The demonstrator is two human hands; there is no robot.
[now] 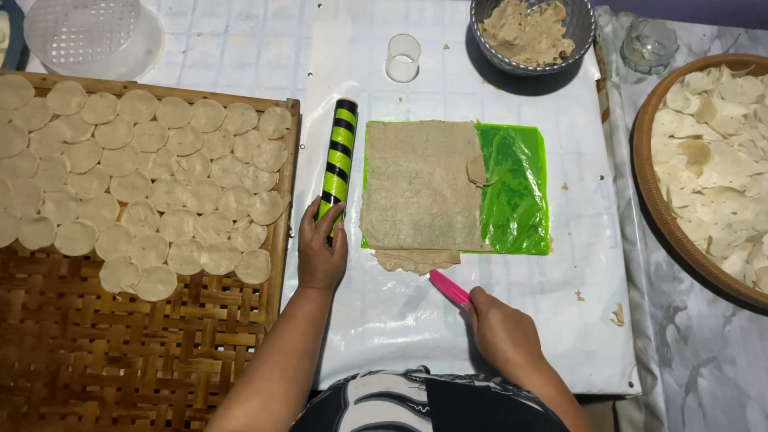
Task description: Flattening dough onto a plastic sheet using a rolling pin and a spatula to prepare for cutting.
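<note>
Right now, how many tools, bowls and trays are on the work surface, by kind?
Rolling pin under the left hand: 1
Pink scraper in the right hand: 1
Round cutter: 1
Dough bowl: 1
Woven trays: 2
Total: 6

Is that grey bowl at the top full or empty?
Partly full: the grey bowl holds a lump of beige dough, with some inner wall bare.

**Counts on the work surface**

One green-and-black striped rolling pin [337, 164], one pink-handled tool [450, 288], one green plastic sheet [512, 188] and one rolled dough sheet [420, 188]. One grey bowl of dough [576, 36], one round basket of dough scraps [652, 200] and one woven bamboo tray [120, 352] — it carries roughly fifty cut dough rounds [152, 172]. One small clear cup [402, 58], one glass jar [649, 44], one white plastic strainer [88, 34] — and two hands.
</note>
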